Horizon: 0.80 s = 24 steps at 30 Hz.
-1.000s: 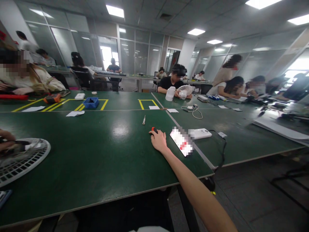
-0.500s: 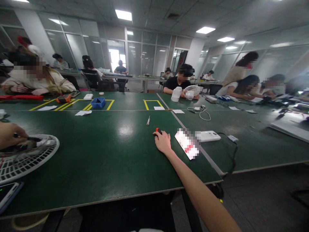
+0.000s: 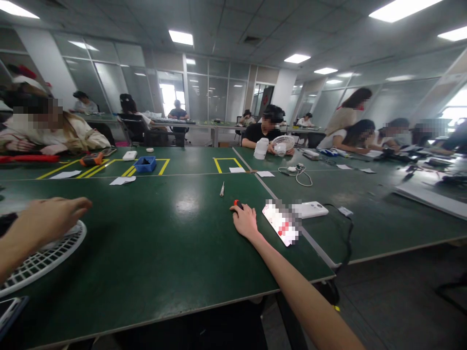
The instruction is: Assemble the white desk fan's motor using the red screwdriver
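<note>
Orange-and-black tool (image 3: pixel 238 204) under my right hand (image 3: pixel 245 221); whether it's grasped, I can't tell. A phone (image 3: pixel 279 222) lies beside.

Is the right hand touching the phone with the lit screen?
No, a strip of green table shows between the right hand and the phone.

The right forearm (image 3: pixel 288 279) stretches forward and leftward, the right hand (image 3: pixel 245 221) palm down, its fingers (image 3: pixel 249 209) loosely bent

White grille (image 3: pixel 54 258) cut off at left edge; red-black object (image 3: pixel 238 204) partly hidden by right hand (image 3: pixel 245 222).
</note>
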Each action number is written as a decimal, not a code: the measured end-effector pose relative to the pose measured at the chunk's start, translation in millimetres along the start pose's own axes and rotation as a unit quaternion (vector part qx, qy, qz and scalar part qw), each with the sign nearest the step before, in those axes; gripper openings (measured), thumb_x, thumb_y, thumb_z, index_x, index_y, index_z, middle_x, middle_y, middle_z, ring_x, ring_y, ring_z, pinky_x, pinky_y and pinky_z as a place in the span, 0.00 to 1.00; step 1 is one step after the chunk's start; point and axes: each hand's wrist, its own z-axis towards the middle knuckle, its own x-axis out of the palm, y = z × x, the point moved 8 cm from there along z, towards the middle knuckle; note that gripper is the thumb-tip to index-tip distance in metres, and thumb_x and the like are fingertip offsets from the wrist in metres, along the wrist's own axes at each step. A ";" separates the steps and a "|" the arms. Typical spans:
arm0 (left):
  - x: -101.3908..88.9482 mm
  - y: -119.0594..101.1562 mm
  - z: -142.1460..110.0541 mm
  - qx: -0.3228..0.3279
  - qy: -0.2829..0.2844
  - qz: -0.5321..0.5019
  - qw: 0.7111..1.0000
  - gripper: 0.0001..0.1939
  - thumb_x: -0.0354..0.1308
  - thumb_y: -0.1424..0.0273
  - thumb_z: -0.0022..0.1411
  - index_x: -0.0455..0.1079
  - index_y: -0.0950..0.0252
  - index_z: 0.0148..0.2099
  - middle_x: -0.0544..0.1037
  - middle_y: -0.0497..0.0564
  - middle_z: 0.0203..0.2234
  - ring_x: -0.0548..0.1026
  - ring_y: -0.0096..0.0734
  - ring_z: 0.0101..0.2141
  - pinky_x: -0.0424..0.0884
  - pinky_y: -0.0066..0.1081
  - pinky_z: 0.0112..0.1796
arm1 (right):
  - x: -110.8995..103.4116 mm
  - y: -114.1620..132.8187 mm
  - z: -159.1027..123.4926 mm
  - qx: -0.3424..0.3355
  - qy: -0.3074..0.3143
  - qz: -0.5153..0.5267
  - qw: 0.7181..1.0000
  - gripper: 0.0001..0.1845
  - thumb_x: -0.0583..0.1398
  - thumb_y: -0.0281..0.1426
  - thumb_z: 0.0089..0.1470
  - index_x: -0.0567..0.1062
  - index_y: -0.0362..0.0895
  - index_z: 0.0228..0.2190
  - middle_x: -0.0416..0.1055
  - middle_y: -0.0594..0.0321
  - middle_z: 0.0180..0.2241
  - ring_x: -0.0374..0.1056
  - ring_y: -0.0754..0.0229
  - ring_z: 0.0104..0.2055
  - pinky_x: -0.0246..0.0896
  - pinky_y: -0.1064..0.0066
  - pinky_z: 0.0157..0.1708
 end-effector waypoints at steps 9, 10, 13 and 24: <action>91.2 -211.2 -25.3 0.264 0.055 -0.065 0.961 0.20 0.45 0.66 0.68 0.79 0.56 0.48 0.83 0.55 0.46 0.79 0.44 0.48 0.72 0.40 0.52 | -3.6 -0.1 1.2 0.007 -0.004 0.012 1.000 0.21 0.51 0.29 0.65 0.78 0.50 0.53 0.68 0.51 0.61 0.55 0.50 0.69 0.37 0.47 0.69; 96.1 -229.3 -28.5 0.281 0.045 -0.098 0.954 0.20 0.46 0.65 0.68 0.79 0.56 0.49 0.83 0.55 0.46 0.79 0.45 0.49 0.72 0.41 0.52 | -3.4 -0.5 1.5 0.007 -0.007 0.013 1.000 0.21 0.51 0.29 0.65 0.78 0.50 0.52 0.68 0.51 0.60 0.56 0.50 0.69 0.37 0.47 0.69; 107.9 -272.9 -39.5 0.328 0.027 -0.167 0.929 0.20 0.49 0.62 0.70 0.76 0.58 0.56 0.81 0.55 0.53 0.76 0.43 0.55 0.70 0.42 0.58 | -2.1 -1.5 2.1 0.004 -0.014 0.012 1.000 0.20 0.52 0.29 0.64 0.78 0.50 0.51 0.69 0.51 0.59 0.58 0.51 0.67 0.39 0.47 0.68; 137.8 -312.1 -68.0 0.396 0.086 -0.140 0.903 0.38 0.42 0.43 0.70 0.57 0.60 0.72 0.57 0.58 0.71 0.53 0.50 0.71 0.49 0.52 0.69 | -5.9 0.4 2.7 0.015 -0.015 0.021 1.000 0.20 0.53 0.29 0.62 0.78 0.50 0.51 0.68 0.50 0.59 0.59 0.48 0.66 0.39 0.47 0.68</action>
